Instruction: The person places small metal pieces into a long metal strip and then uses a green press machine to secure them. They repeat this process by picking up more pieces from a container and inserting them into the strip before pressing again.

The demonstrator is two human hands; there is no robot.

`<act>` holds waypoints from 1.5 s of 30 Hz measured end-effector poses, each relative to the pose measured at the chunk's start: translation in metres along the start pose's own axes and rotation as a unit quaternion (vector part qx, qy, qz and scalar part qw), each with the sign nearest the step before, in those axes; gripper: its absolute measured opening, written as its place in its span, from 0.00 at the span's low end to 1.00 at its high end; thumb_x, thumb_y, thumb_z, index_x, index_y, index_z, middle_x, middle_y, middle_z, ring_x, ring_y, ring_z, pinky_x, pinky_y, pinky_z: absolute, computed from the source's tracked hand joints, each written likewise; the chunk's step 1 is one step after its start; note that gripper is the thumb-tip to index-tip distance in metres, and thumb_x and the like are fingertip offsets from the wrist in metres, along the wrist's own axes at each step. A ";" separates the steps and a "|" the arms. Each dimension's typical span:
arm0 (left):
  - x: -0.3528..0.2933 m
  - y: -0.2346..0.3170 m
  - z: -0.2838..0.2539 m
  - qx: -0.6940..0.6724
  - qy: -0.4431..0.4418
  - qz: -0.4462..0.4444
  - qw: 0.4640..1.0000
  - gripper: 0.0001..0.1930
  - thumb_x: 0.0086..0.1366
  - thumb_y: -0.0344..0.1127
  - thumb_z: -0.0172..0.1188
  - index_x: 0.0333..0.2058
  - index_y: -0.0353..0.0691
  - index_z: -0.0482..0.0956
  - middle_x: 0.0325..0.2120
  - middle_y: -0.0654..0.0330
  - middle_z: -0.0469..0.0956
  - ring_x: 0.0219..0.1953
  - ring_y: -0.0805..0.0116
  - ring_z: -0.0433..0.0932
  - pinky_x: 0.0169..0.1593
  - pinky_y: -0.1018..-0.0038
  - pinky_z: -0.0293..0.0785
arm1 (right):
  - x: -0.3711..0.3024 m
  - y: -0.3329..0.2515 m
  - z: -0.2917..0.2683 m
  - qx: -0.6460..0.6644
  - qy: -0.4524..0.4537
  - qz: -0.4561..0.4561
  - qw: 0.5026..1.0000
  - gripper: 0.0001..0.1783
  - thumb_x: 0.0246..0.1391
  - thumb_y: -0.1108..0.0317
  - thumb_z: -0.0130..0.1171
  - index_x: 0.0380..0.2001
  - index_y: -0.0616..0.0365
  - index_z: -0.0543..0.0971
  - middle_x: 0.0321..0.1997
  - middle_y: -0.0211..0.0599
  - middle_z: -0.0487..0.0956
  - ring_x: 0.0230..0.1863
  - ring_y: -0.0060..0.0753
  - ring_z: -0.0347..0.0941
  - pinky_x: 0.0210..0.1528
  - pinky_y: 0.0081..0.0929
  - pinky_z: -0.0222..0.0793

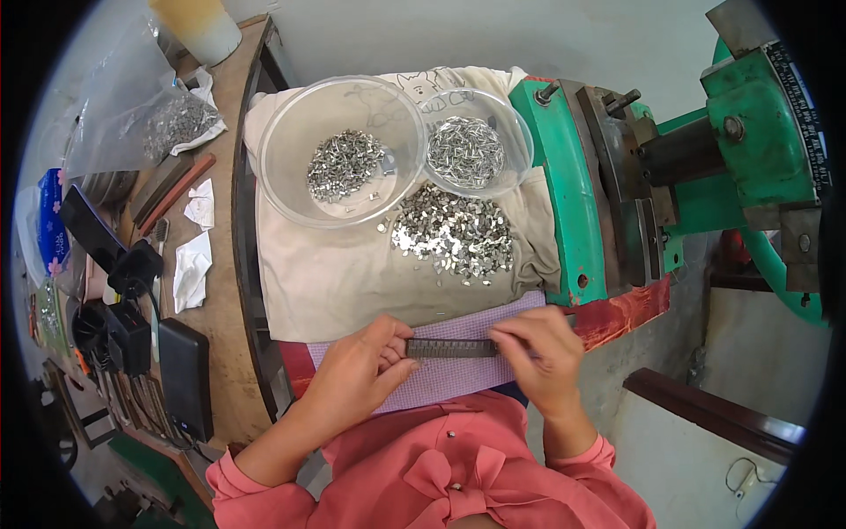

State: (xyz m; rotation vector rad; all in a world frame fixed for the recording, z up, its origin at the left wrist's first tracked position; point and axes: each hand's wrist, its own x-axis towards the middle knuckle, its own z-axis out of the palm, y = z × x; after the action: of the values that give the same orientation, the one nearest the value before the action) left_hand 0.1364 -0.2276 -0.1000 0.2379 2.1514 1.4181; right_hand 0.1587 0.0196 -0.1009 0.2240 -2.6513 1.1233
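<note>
A dark, narrow metal bar with a row of slots [451, 348] lies level in front of my body, above a purple checked cloth [441, 388]. My left hand [357, 363] grips its left end between thumb and curled fingers. At the opposite end, my right hand [548, 360] pinches thumb and forefinger together at the bar's tip; whether a tiny part sits between them is too small to see. Just beyond the bar, a heap of small shiny metal pieces [454, 234] lies on a beige cloth [317, 282].
Behind the heap stand a large clear bowl [282, 189] of short metal bits and a smaller clear bowl [524, 132] of pin-like pieces. A green machine [564, 194] borders the right. The wooden table [233, 353] at left carries tools, a black case [185, 379] and plastic bags.
</note>
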 end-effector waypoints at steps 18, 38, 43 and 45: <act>0.012 0.004 -0.022 0.152 0.033 0.128 0.980 0.14 0.56 0.30 0.71 0.39 0.36 0.79 0.29 0.56 0.74 0.30 0.55 0.78 0.33 0.64 0.75 | 0.048 -0.011 0.013 -0.016 -0.129 -0.023 0.991 0.06 0.48 0.72 0.71 0.29 0.54 0.83 0.29 0.33 0.77 0.28 0.38 0.77 0.28 0.34 0.72; 0.071 -0.005 -0.007 0.263 0.195 0.248 0.912 0.08 0.55 0.28 0.69 0.30 0.41 0.77 0.28 0.60 0.74 0.31 0.58 0.78 0.31 0.63 0.75 | 0.071 -0.005 0.019 -0.025 -0.104 -0.090 0.990 0.07 0.48 0.73 0.71 0.33 0.54 0.85 0.30 0.33 0.77 0.32 0.38 0.77 0.33 0.34 0.73; 0.048 0.000 -0.014 0.232 0.170 0.238 0.928 0.08 0.54 0.26 0.69 0.30 0.41 0.79 0.28 0.60 0.74 0.29 0.58 0.78 0.30 0.63 0.73 | 0.063 -0.003 0.027 -0.054 -0.111 -0.102 0.987 0.07 0.49 0.72 0.70 0.33 0.53 0.84 0.30 0.30 0.76 0.33 0.36 0.77 0.33 0.33 0.73; 0.034 -0.001 -0.016 0.237 0.140 0.245 0.930 0.08 0.55 0.28 0.69 0.30 0.39 0.77 0.29 0.60 0.73 0.32 0.59 0.77 0.32 0.65 0.74 | 0.062 -0.001 0.028 -0.072 -0.114 -0.109 0.985 0.06 0.49 0.71 0.70 0.32 0.53 0.84 0.31 0.30 0.75 0.33 0.36 0.77 0.33 0.33 0.73</act>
State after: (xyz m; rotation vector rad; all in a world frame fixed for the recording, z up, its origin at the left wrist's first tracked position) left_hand 0.0997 -0.2257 -0.1084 0.8504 2.7942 1.1997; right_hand 0.0947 -0.0043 -0.1010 0.6318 -2.8028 0.8794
